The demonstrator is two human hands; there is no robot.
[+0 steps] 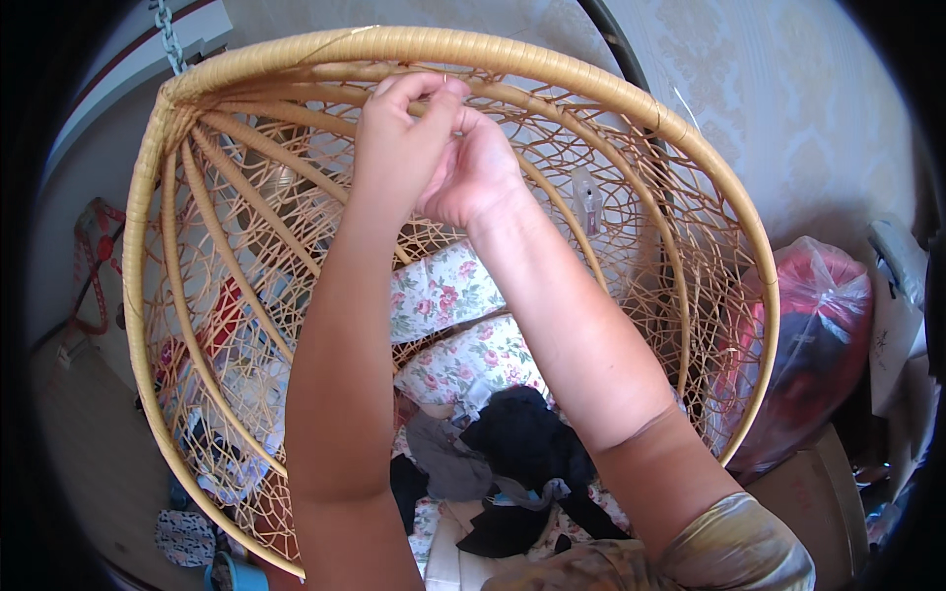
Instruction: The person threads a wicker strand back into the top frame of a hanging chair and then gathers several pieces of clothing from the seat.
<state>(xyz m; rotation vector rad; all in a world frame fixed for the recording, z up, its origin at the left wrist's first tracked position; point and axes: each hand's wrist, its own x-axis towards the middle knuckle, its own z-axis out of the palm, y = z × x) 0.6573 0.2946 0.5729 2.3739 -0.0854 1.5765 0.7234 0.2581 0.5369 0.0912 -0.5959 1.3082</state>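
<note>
My left hand (pixel 406 140) is raised in front of the ribs of a hanging woven basket chair (pixel 451 46), below its thick wrapped rim. Thumb and forefinger are pinched together, and a thin pale sliver (pixel 446 78) shows at their tips; what it is cannot be made out. Against it, palm turned up, is my right hand (pixel 477 170), its fingers curled and largely hidden behind the left hand. Whether the right fingers hold anything is hidden. Beneath my forearms lie floral cushions (pixel 447 292) and a heap of dark clothes (pixel 525 436) in the chair.
A metal chain (pixel 168 37) is at the chair's upper left tip. A small clear plastic item (pixel 587 199) shows at the netting. To the right stand a plastic bag of red and dark cloth (pixel 820 332) and a cardboard box (pixel 813 495). A blue container (pixel 240 572) sits lower left.
</note>
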